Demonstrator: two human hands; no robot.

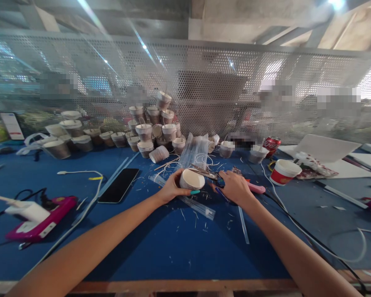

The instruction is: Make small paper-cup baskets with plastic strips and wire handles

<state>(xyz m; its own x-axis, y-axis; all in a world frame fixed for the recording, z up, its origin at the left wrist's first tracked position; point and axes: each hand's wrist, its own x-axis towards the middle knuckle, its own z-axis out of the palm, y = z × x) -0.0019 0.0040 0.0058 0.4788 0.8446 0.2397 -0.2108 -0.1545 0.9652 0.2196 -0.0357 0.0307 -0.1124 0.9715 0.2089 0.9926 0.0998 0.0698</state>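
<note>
My left hand point(172, 188) is closed around a small whitish cup point(192, 180), its open mouth tilted toward me. In my right hand point(235, 186) is a pair of scissors point(206, 173), with fingers through or around the handles. The blades reach the cup's far rim; whether they touch it I cannot tell. Under and behind the hands lie clear plastic strips point(194, 153) and thin white cord pieces point(204, 159). Something with a pink handle point(256, 188) lies just beyond my right hand, partly hidden by it.
Stacked cups point(144, 131) stand at the back along a perforated metal screen point(210, 82). A phone point(119, 185) and a magenta power strip point(60, 210) lie left. Right are a red-and-white paper cup point(285, 171), a soda can point(271, 146) and a trailing black cable point(292, 220).
</note>
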